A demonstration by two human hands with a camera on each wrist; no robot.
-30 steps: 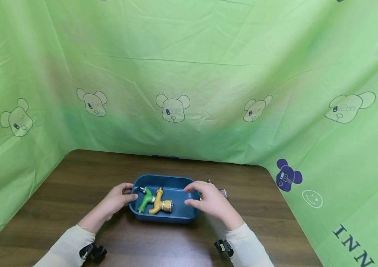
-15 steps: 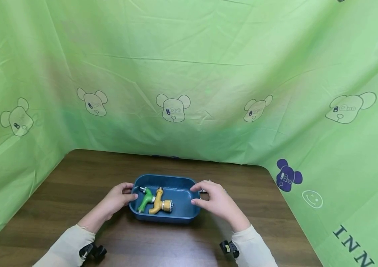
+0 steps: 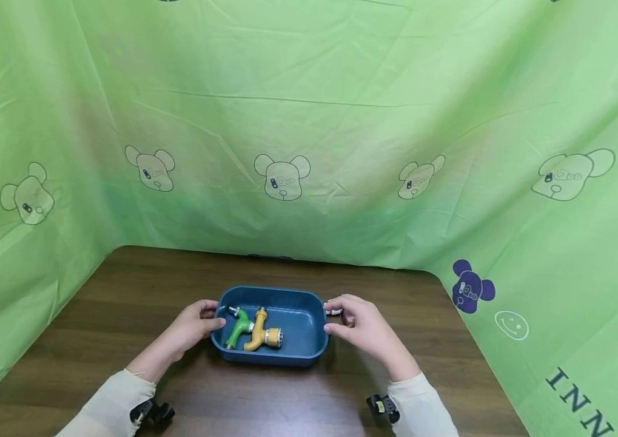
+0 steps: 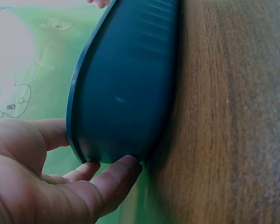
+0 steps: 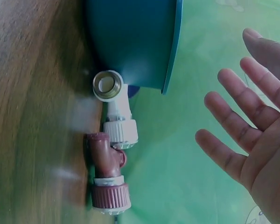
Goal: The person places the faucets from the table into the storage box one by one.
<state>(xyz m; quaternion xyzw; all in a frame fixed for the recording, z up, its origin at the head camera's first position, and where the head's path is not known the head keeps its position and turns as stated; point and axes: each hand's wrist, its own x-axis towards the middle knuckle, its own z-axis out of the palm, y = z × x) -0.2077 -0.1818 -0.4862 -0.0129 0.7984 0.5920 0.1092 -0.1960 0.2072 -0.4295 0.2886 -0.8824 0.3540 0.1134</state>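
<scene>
Nearest, pale sleeves (image 3: 113, 405) with black wrist cameras (image 3: 382, 406) reach in over the brown wood-grain counter (image 3: 265, 403). Beyond them the tub (image 3: 302, 357) sits upright in the middle of the counter, opening upward, its long axis running left to right across the person's front. It is blue and oblong, with rounded corners and a thin rim. In its left half lie two taps: the green tap (image 3: 239, 328), slanting with its metal end toward the far left, and the yellow tap (image 3: 257, 334), its body running near to far and its ribbed knob pointing right. The left hand (image 3: 191, 328) comes in from the left and grips the tub's left end, thumb at the rim, fingers against the outer wall. The right hand (image 3: 367, 325) is just beside the right end, fingers spread and holding nothing. Partly behind it, on the counter, are a white tap (image 5: 119, 107) and a maroon tap (image 5: 107, 161). Farthest hangs a green cloth (image 3: 287, 91) printed with bear heads.
</scene>
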